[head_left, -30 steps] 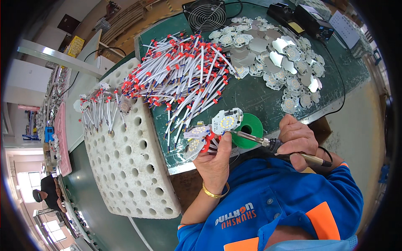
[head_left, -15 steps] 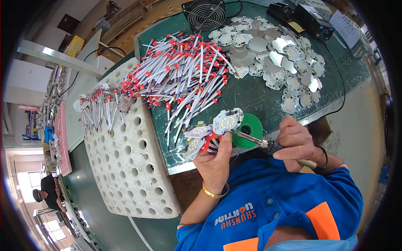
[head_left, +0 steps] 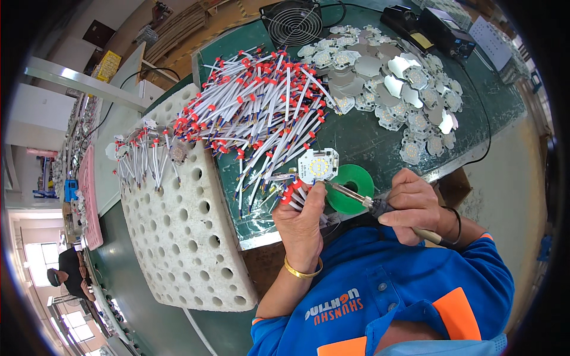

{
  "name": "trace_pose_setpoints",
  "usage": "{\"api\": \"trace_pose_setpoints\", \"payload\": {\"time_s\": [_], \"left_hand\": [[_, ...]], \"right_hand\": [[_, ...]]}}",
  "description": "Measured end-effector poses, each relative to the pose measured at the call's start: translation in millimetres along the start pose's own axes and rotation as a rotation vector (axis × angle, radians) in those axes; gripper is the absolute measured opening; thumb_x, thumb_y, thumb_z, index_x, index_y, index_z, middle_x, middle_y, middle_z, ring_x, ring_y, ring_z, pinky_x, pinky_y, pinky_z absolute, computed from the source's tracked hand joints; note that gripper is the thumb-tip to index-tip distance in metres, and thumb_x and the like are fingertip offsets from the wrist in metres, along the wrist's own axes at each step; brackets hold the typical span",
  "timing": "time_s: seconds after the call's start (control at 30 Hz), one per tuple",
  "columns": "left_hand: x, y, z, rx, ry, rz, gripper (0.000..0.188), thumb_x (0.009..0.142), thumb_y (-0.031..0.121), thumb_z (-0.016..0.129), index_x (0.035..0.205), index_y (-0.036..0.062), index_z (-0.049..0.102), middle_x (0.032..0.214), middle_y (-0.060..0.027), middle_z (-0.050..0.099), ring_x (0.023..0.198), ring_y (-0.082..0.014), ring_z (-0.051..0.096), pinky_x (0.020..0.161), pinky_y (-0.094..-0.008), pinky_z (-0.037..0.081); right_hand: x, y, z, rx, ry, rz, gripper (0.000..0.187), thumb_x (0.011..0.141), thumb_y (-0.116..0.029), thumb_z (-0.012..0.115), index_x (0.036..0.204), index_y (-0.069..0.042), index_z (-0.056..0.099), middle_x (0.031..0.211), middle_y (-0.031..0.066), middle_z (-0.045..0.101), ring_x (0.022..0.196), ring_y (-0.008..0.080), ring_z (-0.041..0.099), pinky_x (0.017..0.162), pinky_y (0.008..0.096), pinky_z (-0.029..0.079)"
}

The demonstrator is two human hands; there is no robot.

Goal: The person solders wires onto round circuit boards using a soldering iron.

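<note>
My left hand point(head_left: 300, 232) is closed around a bunch of white wire leads with red collars point(head_left: 291, 194). Small LED circuit boards stand at their upper ends; one board point(head_left: 318, 165) faces up with yellow chips in a ring, while the others are partly hidden. In my closed right hand point(head_left: 414, 204) is a soldering iron point(head_left: 380, 208). Its metal tip reaches toward the lower edge of that board, close to my left thumb; whether they touch I cannot make out. Behind the iron's tip a green spool point(head_left: 363, 173) lies at the table's near edge.
A big heap of white wire leads point(head_left: 261, 101) covers the table's middle, with a pile of LED boards point(head_left: 409, 89) to its right. Beyond stand a fan point(head_left: 292, 25) and a black soldering station point(head_left: 445, 32). A holed white foam block point(head_left: 184, 237) is at left, holding wired boards point(head_left: 148, 148).
The LED boards in my left hand have turned and shifted slightly left. My right hand and the soldering iron have moved a little left with them.
</note>
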State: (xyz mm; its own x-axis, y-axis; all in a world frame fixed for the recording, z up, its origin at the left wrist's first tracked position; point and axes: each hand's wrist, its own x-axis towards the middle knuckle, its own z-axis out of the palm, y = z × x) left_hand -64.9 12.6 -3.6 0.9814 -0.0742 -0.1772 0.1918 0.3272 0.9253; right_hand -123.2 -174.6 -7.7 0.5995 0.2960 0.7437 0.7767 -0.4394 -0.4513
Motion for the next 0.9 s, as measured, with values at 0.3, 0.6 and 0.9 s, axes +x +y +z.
{"api": "trace_pose_setpoints", "payload": {"time_s": [0.3,0.6,0.9], "left_hand": [[5,3,-6,-0.174,-0.106,-0.122,0.003,0.08,0.004,0.061,0.078,0.0026,0.06,0.067,-0.0022,0.057,0.055,-0.0066,0.046,0.05,-0.0203,0.034],[12,8,-5,0.027,-0.186,-0.084,0.004,0.077,0.003,0.065,0.078,0.0022,0.061,0.066,0.0017,0.057,0.056,-0.0039,0.047,0.052,-0.0185,0.037],[25,18,-13,0.064,-0.231,-0.102,0.015,0.084,0.009,0.06,0.097,0.002,0.061,0.078,-0.0076,0.064,0.065,-0.0088,0.055,0.057,-0.0201,0.041]], "right_hand": [[13,-7,-17,0.15,0.079,0.014,0.022,0.074,-0.001,0.05,0.093,-0.006,0.059,0.061,0.0056,0.052,0.05,0.0191,0.049,0.054,0.033,0.037],[65,27,-1,-0.111,0.127,0.168,0.024,0.067,-0.001,0.063,0.09,-0.007,0.058,0.071,0.0091,0.055,0.059,0.026,0.053,0.052,0.0336,0.042],[83,42,11,0.059,-0.073,0.24,0.018,0.07,-0.003,0.064,0.086,-0.005,0.055,0.077,0.0078,0.059,0.068,0.0265,0.059,0.058,0.0323,0.047]]}}
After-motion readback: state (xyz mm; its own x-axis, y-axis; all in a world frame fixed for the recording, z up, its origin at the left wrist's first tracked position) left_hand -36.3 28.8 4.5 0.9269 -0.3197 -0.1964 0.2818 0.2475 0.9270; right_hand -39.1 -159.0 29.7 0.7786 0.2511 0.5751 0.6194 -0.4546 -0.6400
